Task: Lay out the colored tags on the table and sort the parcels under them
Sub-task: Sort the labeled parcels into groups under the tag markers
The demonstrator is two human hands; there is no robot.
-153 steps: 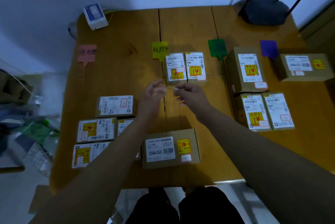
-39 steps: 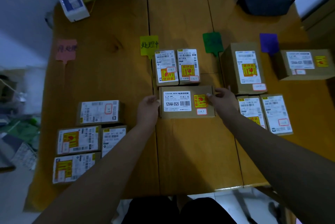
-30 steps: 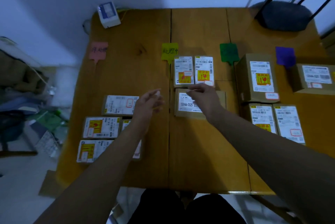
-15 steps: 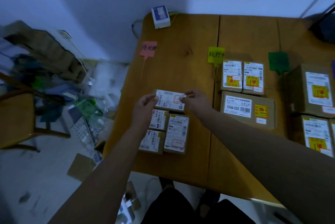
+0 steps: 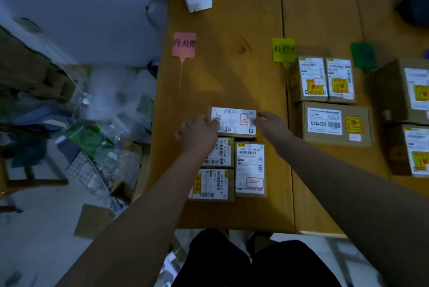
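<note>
Left side: the table's left edge [image 5: 156, 110] is running just left of the working spot, with floor clutter beyond it. The pink tag [image 5: 184, 44] is lying far-left on the wood, its thin stem pointing toward the near side.

Left hand [image 5: 199, 134]: gripping the left short end of the white-labelled parcel [image 5: 233, 121], fingers curled onto it.

The parcel is sitting between the two hands, long axis running left to right, label up. Whether it is resting on the wood or just lifted, I cannot tell. It is lying near-right of the pink tag's stem tip, with bare wood showing between them. Both hands are equally close, one on each end.

Just on the near side, three unsorted parcels [image 5: 250, 168] are crowding its near edge, so a pull toward the body is looking blocked; going far and slightly left is looking open.

Right hand [image 5: 271, 124]: pinching the parcel's right short end with bent fingers.

Further right, the yellow tag [image 5: 283, 49] is heading a column of three sorted parcels [image 5: 336, 124], well apart from the right hand. The green tag [image 5: 363, 55] is lying beyond that.

Judgement: the parcel is probably going under the pink tag, though its small sticker is too blurred to read.
</note>
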